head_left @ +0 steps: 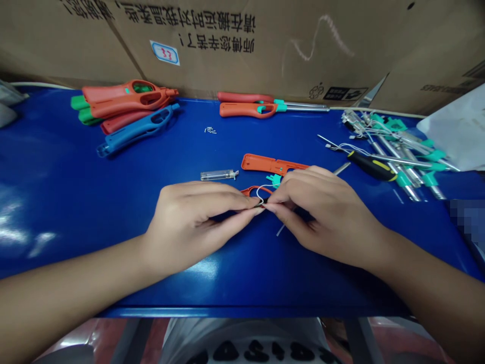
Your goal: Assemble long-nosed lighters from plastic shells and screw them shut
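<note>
My left hand (193, 222) and my right hand (322, 212) meet at the fingertips, both pinching a small dark part with a white wire loop (262, 197). A curved orange plastic piece (253, 190) lies just under the wire, partly hidden by my fingers. Beyond my right hand's knuckles rests an orange lighter shell (271, 164), with a teal plastic piece (274, 179) at its lower edge. A clear tube with a metal end (219, 175) lies apart, left of the shell. A thin metal rod (341, 169) passes beneath my right hand.
Several finished orange, green and blue long lighters (129, 103) lie at the back left of the blue table (56, 177), with more orange ones (261, 106) at back centre. On the right are a yellow-handled screwdriver (373, 167) and a heap of metal nozzles (401, 151). Cardboard boxes (189, 45) stand behind.
</note>
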Motion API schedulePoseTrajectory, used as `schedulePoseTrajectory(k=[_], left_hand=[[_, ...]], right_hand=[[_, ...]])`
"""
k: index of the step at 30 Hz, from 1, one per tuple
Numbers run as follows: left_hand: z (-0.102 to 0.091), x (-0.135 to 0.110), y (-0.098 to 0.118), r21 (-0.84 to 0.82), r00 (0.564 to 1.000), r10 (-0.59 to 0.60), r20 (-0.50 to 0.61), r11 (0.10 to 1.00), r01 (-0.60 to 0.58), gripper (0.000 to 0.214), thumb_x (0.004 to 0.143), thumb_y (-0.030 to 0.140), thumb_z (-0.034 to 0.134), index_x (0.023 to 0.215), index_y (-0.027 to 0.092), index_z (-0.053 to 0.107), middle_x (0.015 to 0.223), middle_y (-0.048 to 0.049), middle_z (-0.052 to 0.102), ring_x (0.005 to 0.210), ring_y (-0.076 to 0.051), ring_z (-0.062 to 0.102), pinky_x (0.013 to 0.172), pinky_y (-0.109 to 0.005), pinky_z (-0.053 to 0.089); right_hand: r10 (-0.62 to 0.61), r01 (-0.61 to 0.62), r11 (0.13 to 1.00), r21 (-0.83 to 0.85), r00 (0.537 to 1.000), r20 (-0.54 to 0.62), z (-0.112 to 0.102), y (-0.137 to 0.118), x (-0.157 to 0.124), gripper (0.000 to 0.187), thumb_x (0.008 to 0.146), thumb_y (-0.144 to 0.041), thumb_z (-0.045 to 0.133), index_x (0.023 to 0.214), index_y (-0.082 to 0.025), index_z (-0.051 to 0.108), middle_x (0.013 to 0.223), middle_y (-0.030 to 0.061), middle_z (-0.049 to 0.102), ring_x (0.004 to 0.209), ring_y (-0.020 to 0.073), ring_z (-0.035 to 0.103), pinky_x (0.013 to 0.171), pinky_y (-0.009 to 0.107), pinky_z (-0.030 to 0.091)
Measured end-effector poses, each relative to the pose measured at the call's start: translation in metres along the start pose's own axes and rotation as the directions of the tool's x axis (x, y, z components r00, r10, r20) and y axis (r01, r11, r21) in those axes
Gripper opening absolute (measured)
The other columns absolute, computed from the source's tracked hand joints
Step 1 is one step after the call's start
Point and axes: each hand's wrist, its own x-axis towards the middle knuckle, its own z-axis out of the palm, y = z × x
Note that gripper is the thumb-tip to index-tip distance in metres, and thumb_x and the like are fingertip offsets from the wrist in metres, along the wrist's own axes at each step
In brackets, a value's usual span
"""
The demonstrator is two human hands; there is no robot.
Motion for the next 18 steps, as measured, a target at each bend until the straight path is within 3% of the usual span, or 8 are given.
schedulePoseTrajectory(k=[3, 8, 18], left_hand=[[-0.0001, 0.0009, -0.0003, -0.007, 0.999, -0.035, -0.036, 0.999, 0.035, 0.006, 0.086, 0.021, 0.078, 0.091, 0.025, 0.078, 0.087, 0.0023, 0.081, 0.075, -0.016, 0.077, 0.073, -0.027, 0.066], [-0.0007, 0.0030, -0.0014, -0.028, 0.995, -0.081, -0.060, 0.996, 0.080, 0.004, 0.086, 0.022, 0.079, 0.087, 0.027, 0.079, 0.085, 0.0029, 0.081, 0.071, -0.016, 0.076, 0.066, -0.026, 0.066], [0.0011, 0.0045, -0.0041, -0.056, 0.994, -0.093, -0.064, 0.994, 0.089, 0.006, 0.084, 0.021, 0.080, 0.088, 0.025, 0.079, 0.086, 0.0017, 0.081, 0.071, -0.015, 0.076, 0.065, -0.024, 0.065]], right_hand=[[0.050, -0.048, 0.997, 0.062, 0.998, -0.041, -0.0007, -0.0010, 0.0008, 0.006, 0.099, -0.025, 0.055, 0.100, -0.022, 0.059, 0.098, 0.0043, 0.070, 0.091, 0.0206, 0.064, 0.078, 0.036, 0.044], [0.062, -0.054, 0.996, 0.075, 0.992, -0.106, -0.0048, 0.0006, 0.0023, 0.022, 0.093, -0.026, 0.064, 0.114, -0.026, 0.059, 0.111, 0.0085, 0.068, 0.101, 0.0264, 0.061, 0.088, 0.044, 0.048], [0.059, -0.061, 0.998, -0.023, 0.997, -0.051, -0.0072, 0.0026, 0.0007, 0.010, 0.091, -0.027, 0.065, 0.088, -0.022, 0.057, 0.088, 0.0051, 0.064, 0.082, 0.0216, 0.057, 0.072, 0.038, 0.044]])
